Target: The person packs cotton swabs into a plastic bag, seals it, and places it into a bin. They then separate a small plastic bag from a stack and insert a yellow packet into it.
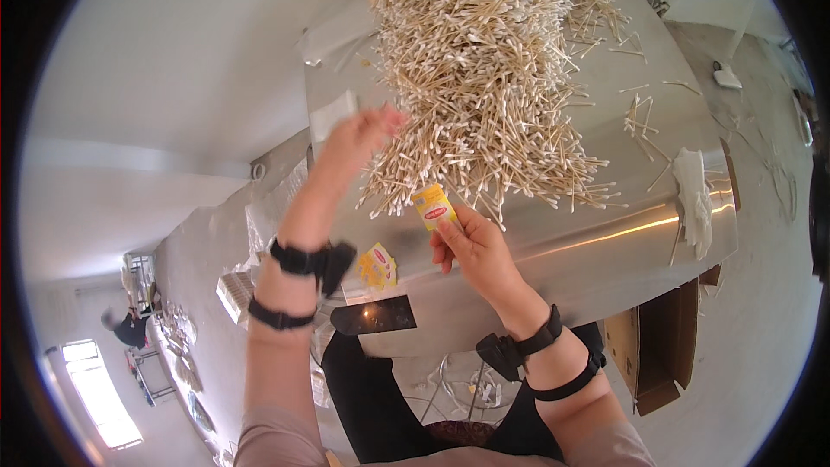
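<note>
A great heap of cotton swabs (484, 60) with pale wooden sticks covers the far middle of the metal table. My right hand (477, 251) pinches a small yellow card or packet (434, 206) with a red label, just in front of the heap's near edge. At the heap's left side is my left hand (367, 131), raised and smeared by motion. Its fingers point toward the swabs, and whether they hold any is not visible. More yellow cards (378, 266) lie in a loose pile on the table between my forearms.
The shiny metal table (571, 268) carries a white glove (692, 199) at its right edge and loose swabs (641, 121) nearby. A dark flat plate (373, 316) lies at the near edge. An open cardboard box (661, 346) stands below right. Far left, another person (131, 329) is visible.
</note>
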Action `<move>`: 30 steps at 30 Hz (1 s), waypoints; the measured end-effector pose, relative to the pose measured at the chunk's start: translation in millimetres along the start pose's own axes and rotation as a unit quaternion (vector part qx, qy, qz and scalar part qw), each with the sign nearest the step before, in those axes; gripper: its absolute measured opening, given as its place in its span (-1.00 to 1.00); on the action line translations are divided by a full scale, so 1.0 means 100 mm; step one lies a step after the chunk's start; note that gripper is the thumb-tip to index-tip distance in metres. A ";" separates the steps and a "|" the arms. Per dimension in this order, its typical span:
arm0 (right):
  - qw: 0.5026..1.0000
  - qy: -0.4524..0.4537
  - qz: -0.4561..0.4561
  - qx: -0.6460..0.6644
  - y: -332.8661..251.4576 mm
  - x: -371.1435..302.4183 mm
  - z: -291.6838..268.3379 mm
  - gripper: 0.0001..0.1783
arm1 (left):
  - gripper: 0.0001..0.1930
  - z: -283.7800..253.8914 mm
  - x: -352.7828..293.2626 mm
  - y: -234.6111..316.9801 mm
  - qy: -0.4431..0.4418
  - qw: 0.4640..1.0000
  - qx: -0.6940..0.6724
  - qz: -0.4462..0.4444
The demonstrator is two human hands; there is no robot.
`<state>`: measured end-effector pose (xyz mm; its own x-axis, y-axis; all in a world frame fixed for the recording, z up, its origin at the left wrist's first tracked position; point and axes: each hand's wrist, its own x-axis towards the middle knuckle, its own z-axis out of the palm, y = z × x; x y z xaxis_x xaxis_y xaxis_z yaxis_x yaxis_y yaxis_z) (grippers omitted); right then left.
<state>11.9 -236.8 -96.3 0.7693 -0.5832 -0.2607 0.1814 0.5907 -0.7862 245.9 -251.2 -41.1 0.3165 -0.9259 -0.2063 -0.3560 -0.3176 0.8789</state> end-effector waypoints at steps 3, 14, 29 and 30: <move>1.000 -0.016 0.008 0.007 -0.04 -0.04 0.09 -0.78 | -0.77 0.24 -0.72 0.05 -0.055 0.997 -0.051 0.027; 0.974 -0.015 -0.072 -0.215 0.22 -0.10 0.23 -0.76 | -0.70 0.67 -1.44 -0.06 0.243 0.957 0.131 0.085; 0.924 -0.027 -0.192 -0.331 0.35 -0.08 0.32 -0.70 | -0.75 0.63 -1.61 -0.27 0.306 0.945 0.091 0.070; 0.924 -0.028 -0.192 -0.331 0.35 -0.08 0.33 -0.70 | -0.75 0.65 -1.63 -0.25 0.296 0.953 0.054 0.024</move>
<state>32.0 -193.6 -103.3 0.7599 -0.6384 0.1222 0.0465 -0.1342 -0.9899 145.6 -106.0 -57.2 0.7274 -0.6719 0.1396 -0.4610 -0.3277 0.8247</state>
